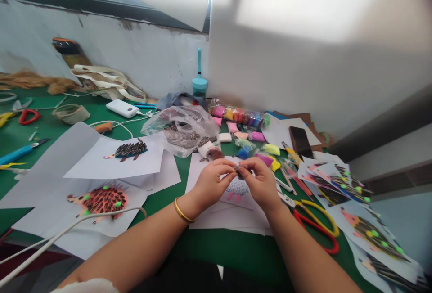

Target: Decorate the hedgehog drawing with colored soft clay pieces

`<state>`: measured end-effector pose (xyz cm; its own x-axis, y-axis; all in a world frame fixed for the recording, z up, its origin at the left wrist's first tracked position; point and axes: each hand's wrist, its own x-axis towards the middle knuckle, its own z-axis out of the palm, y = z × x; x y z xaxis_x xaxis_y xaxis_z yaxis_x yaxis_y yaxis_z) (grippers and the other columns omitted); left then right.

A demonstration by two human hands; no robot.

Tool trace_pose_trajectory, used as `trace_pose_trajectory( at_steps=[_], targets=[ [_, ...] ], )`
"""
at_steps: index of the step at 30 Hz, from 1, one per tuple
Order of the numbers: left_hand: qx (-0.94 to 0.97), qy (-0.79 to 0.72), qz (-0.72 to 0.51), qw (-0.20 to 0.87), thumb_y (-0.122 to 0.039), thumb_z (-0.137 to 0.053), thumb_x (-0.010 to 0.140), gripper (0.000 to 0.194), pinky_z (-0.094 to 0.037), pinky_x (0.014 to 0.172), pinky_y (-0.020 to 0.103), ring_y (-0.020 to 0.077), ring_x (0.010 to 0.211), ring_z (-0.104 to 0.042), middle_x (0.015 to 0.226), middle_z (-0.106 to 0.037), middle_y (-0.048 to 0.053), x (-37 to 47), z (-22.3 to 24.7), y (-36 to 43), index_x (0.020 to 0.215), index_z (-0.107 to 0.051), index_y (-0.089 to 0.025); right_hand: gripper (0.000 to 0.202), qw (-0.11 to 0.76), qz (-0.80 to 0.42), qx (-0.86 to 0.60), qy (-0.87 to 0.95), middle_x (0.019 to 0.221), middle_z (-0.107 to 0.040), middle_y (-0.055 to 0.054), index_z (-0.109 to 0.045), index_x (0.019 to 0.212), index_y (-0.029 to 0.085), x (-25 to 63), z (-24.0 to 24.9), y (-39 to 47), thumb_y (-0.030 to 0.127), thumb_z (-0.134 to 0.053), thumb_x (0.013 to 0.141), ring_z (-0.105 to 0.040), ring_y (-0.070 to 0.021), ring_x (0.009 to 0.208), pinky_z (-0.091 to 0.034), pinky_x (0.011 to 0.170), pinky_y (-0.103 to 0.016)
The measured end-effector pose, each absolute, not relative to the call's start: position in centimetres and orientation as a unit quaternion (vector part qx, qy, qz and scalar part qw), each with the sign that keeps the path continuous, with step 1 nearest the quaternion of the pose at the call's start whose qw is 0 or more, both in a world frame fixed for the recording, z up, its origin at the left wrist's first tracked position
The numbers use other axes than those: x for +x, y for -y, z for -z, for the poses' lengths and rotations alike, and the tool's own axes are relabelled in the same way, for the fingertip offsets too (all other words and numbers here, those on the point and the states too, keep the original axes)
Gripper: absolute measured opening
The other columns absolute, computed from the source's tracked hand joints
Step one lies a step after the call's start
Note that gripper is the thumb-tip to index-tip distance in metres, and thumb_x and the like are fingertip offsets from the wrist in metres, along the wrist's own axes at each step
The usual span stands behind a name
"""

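My left hand (214, 182), with a gold bangle at its wrist, and my right hand (261, 182) meet above a sheet of white paper (199, 212). Both are closed in a pinch on a small dark piece (239, 171), partly hidden by the fingers; I cannot make out whether it is clay or a seed. Under the hands, the paper bears a drawing of a bluish, scaly-patterned body (238, 188) with pink feet. Just beyond my left hand lies a brown lump of clay (216, 154) beside a white packet. A purple clay packet (265, 160) is close behind my right hand.
A clear plastic bag (184, 126) with striped seeds lies behind, near several coloured clay packets (257, 136). Red-and-yellow-handled scissors (332, 243) are at right, by stacked hedgehog pictures (374, 234). More hedgehog sheets (84, 164) and a white cable (67, 230) occupy the left. A phone (301, 142) lies at the back right.
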<state>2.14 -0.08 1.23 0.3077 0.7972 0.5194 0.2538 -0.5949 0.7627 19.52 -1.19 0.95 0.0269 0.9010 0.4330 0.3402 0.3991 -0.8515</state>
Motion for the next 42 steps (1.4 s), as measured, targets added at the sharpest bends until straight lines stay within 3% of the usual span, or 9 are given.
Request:
trace_pose_trajectory(
  at_steps=[8,13,17,23,27,29,33,36,42],
  targets=[
    [0.766,-0.341,-0.481,0.256,-0.019,-0.061,0.09,0.012,-0.054,0.086,0.034,0.0184,0.088,-0.066,0.091,-0.072,0.006,2.2,-1.6,0.0,0.083,-0.071,-0.02,0.027,0.513,-0.367,-0.474,0.614,0.069,-0.06,0.0,-0.062,0.078,0.021,19.8,-0.9,1.1,0.046,-0.065,0.088,-0.06,-0.0149,0.06,-0.054,0.055,-0.03],
    [0.748,-0.357,-0.489,0.273,-0.019,-0.061,0.089,0.012,-0.053,0.085,0.035,0.0196,0.09,-0.066,0.09,-0.071,0.006,1.9,-1.4,-0.5,0.081,-0.07,-0.02,0.031,0.498,-0.432,-0.454,0.6,0.094,-0.067,-0.005,-0.061,0.11,0.022,20.1,-0.2,0.9,0.046,-0.059,0.09,-0.067,-0.0181,0.075,-0.06,0.065,-0.036],
    [0.726,-0.369,-0.504,0.287,-0.019,-0.061,0.089,0.012,-0.052,0.085,0.035,0.0189,0.09,-0.065,0.09,-0.071,0.006,1.7,-1.3,-0.8,0.08,-0.069,-0.019,0.033,0.469,-0.376,-0.468,0.648,0.11,-0.065,-0.007,-0.058,0.116,0.024,20.1,0.0,0.7,0.038,-0.064,0.086,-0.066,-0.0206,0.089,-0.059,0.076,-0.039],
    [0.727,-0.372,-0.485,0.313,-0.024,-0.063,0.088,0.012,-0.052,0.089,0.037,0.0205,0.096,-0.065,0.098,-0.07,0.007,1.6,-1.0,-1.0,0.08,-0.071,-0.02,0.02,0.419,-0.241,-0.463,0.743,0.106,-0.066,-0.007,-0.065,0.107,0.024,20.0,-0.7,0.7,0.031,-0.062,0.089,-0.063,-0.022,0.096,-0.056,0.079,-0.038],
    [0.719,-0.386,-0.489,0.308,-0.025,-0.064,0.087,0.014,-0.053,0.083,0.035,0.0192,0.087,-0.065,0.087,-0.069,0.006,1.5,-0.9,-1.4,0.077,-0.072,-0.019,0.043,0.413,-0.233,-0.459,0.751,0.117,-0.061,-0.009,-0.056,0.125,0.026,19.9,-0.3,0.8,0.034,-0.068,0.085,-0.062,-0.0231,0.1,-0.056,0.081,-0.039],
    [0.698,-0.39,-0.508,0.319,-0.026,-0.064,0.087,0.014,-0.053,0.084,0.035,0.019,0.087,-0.065,0.087,-0.069,0.006,1.3,-0.7,-1.6,0.076,-0.072,-0.02,0.053,0.434,-0.226,-0.469,0.736,0.12,-0.058,-0.009,-0.052,0.127,0.026,19.9,0.0,0.8,0.035,-0.073,0.079,-0.061,-0.0223,0.096,-0.057,0.075,-0.038],
    [0.646,-0.398,-0.537,0.368,-0.03,-0.065,0.087,0.014,-0.049,0.096,0.039,0.0212,0.103,-0.063,0.101,-0.068,0.007,1.0,-0.5,-2.0,0.08,-0.073,-0.02,0.03,0.452,-0.188,-0.513,0.704,0.102,-0.06,-0.006,-0.056,0.109,0.023,20.8,0.0,0.0,0.031,-0.067,0.082,-0.06,-0.0178,0.079,-0.055,0.066,-0.034],
    [0.61,-0.416,-0.548,0.392,-0.033,-0.071,0.082,0.014,-0.049,0.093,0.038,0.0214,0.102,-0.061,0.1,-0.065,0.007,1.0,-0.5,-2.0,0.078,-0.073,-0.019,0.03,0.429,-0.131,-0.584,0.677,0.094,-0.063,-0.005,-0.059,0.109,0.021,22.2,0.3,-1.2,0.032,-0.067,0.082,-0.058,-0.0178,0.071,-0.053,0.067,-0.036],
    [0.579,-0.428,-0.537,0.44,-0.033,-0.076,0.075,0.02,-0.049,0.076,0.029,0.0174,0.087,-0.059,0.088,-0.062,0.003,1.3,-0.6,-1.8,0.072,-0.065,-0.017,0.034,0.394,-0.156,-0.564,0.709,0.122,-0.059,-0.015,-0.066,0.113,0.017,22.8,2.7,-3.8,0.028,-0.065,0.081,-0.063,-0.02,0.076,-0.057,0.075,-0.044]
  ],
)
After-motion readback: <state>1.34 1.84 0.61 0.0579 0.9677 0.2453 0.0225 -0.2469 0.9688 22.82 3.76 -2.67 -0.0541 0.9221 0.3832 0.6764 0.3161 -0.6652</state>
